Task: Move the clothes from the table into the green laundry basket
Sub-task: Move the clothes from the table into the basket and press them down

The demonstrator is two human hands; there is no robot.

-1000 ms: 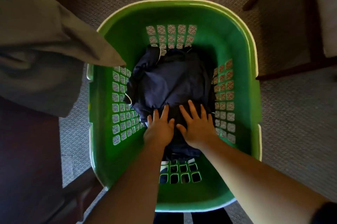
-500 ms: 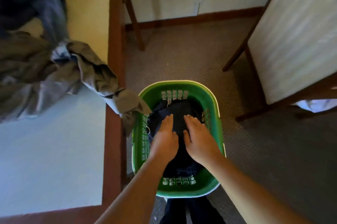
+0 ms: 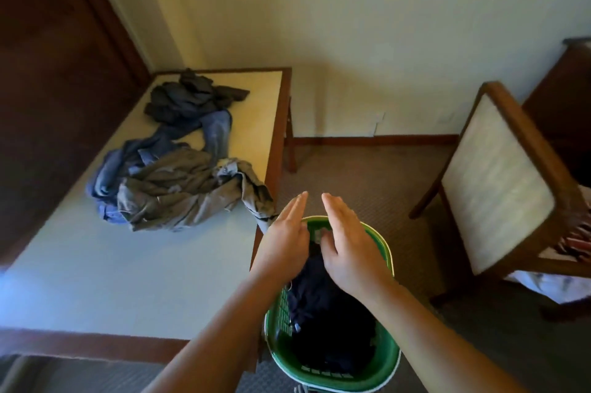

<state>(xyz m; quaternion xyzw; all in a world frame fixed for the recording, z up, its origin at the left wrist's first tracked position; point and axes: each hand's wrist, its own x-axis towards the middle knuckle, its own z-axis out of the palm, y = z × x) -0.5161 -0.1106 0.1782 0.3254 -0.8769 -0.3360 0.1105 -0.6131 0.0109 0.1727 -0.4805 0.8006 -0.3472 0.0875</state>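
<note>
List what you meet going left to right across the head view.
Clothes pile on the table, left hand, right hand, chair. The green basket overlaps both hands, so it is omitted.

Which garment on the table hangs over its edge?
The olive-grey garment; its end droops off the table beside the green basket. The blue jeans and dark pile lie farther back.

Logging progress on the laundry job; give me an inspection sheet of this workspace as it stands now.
Surface: table, pale top, wood edge.
Job's things: grey garment, jeans and dark garment heaped on table, grey one hanging over its edge; green basket on the carpet holds navy clothes.
Clutter: nothing seen.
Grips: left hand and right hand open, empty, above basket.
Cables: nothing seen.
Surroundings: chair at right, dark door at left.
</note>
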